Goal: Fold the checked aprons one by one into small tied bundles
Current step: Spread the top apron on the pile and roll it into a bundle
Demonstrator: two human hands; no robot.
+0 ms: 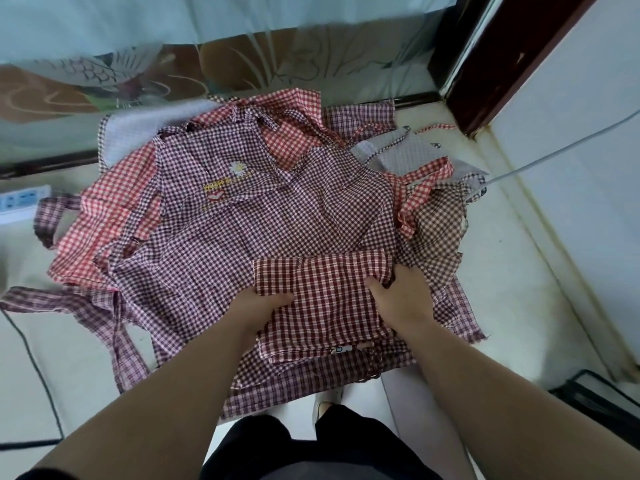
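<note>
maroon apron (325, 306) in left hand (263, 306), right hand (398, 296)

Checked aprons (242, 220) in purple, red and brown lie heaped in a loose, overlapping pile across a pale tiled floor (512, 271), close to the track of a frosted glass door. Whether the heap rests straight on the tiles or on something low beneath it cannot be told, as cloth hides the middle. A purple strap (41, 299) trails from the pile onto the tiles at lower left. A white power strip (20, 202) lies at the left edge, a black cable (38, 368) runs over the floor below it, and a grey cable (554, 154) slants in from the right.
</note>
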